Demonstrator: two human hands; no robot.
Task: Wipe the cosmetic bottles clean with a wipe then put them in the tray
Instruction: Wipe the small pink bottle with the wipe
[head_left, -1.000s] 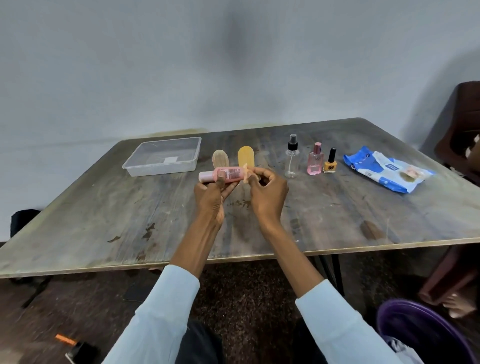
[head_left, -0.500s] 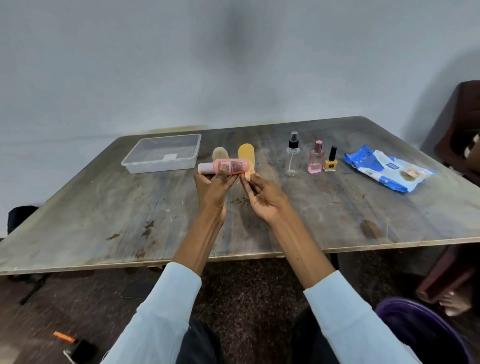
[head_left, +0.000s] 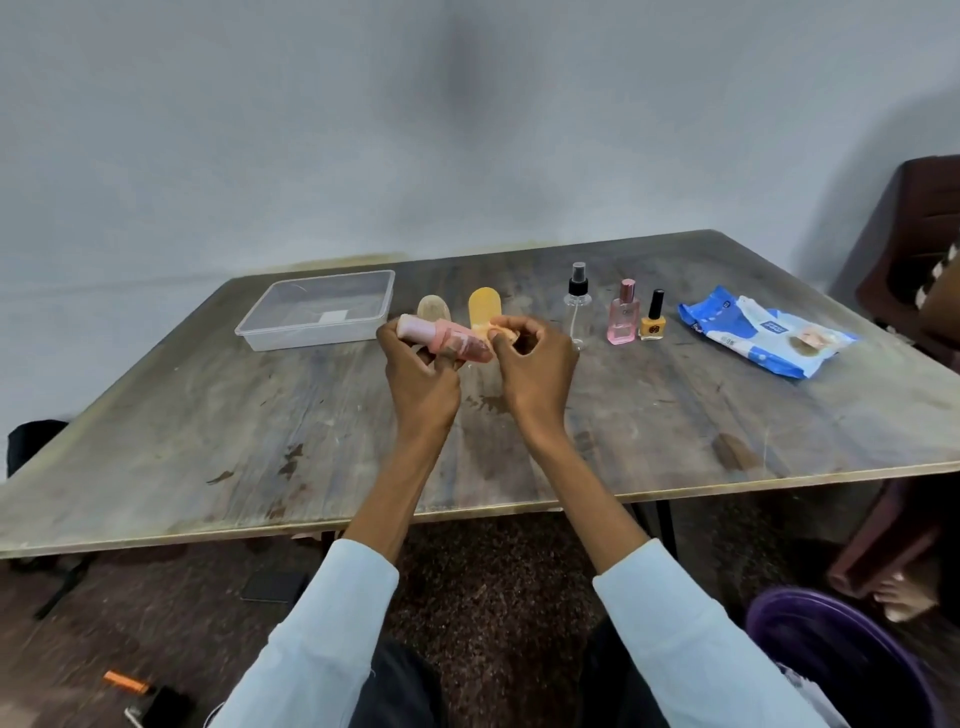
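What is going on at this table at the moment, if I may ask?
A person is cleaning cosmetic bottles. The left hand grips a pink bottle on its side, while the right hand pinches a small wipe at its end. The clear tray holds no bottles yet; three more bottles stand waiting.

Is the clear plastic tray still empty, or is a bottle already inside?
Empty of bottles: the tray shows only a white label on its bottom; the pink bottle is in the left hand.
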